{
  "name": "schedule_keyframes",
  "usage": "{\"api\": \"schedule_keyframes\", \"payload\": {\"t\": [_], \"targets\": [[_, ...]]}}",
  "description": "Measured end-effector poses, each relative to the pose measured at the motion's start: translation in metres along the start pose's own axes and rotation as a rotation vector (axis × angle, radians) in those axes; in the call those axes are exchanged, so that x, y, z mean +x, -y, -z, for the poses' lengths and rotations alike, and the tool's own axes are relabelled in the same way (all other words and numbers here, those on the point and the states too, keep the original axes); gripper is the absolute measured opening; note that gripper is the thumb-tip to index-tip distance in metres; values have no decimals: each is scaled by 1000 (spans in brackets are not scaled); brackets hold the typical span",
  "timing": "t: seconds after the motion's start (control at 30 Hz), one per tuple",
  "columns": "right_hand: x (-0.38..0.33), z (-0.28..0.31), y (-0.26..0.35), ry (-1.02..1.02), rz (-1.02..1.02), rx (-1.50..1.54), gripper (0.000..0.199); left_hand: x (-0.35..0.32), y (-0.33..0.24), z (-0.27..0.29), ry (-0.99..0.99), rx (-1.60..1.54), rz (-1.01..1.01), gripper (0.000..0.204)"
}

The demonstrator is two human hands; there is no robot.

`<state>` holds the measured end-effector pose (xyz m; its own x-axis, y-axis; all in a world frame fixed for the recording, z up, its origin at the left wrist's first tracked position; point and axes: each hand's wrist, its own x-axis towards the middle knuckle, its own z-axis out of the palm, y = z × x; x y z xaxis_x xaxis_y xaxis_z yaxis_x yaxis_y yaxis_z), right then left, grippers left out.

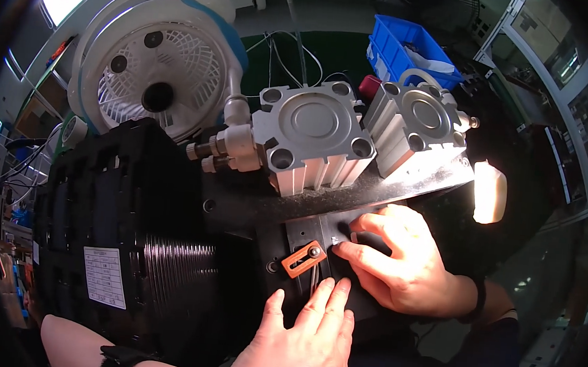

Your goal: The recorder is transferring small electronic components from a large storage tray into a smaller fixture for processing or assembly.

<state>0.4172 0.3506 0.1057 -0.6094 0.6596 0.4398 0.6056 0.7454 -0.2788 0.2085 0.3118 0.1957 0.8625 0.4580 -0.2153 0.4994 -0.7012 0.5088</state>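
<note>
Orange clip point(304, 258) is being seen on the near face of the black fixture point(238, 207), screwed at its right end to a small grey metal plate point(318, 229) just below the two silver pneumatic cylinders point(314, 134). Its long axis is lying tilted, rising from lower left to upper right. The right hand point(397, 266) is being held just to the right of it, fingers point(373, 224) curled together and pinching at a small part on the plate's right edge; what is being gripped there cannot be told. The left hand point(299, 347) is being laid flat just below the clip, fingers spread apart and extended, fingertips point(331, 292) touching the dark face and clamped on nothing. The clip is thus lying between the two hands, up from the left one and left of the right one, with the right hand's fingertips judged slightly the nearer. A white fan point(155, 71) is standing far left, a blue bin point(412, 48) far right.
</note>
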Motion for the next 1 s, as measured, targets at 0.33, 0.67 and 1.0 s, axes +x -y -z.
{"api": "schedule_keyframes", "payload": {"t": [0.33, 0.67, 1.0], "targets": [[-2, 1, -1, -20, -14, 24, 30, -1, 0, 13, 92, 55, -63, 50], [-3, -1, -3, 2, 24, 61, 33, -4, 4, 18, 96, 52, -140, 57], [-33, 39, 18, 142, -124, 102, 46, 1, 2, 22, 98, 101, -130, 61]]}}
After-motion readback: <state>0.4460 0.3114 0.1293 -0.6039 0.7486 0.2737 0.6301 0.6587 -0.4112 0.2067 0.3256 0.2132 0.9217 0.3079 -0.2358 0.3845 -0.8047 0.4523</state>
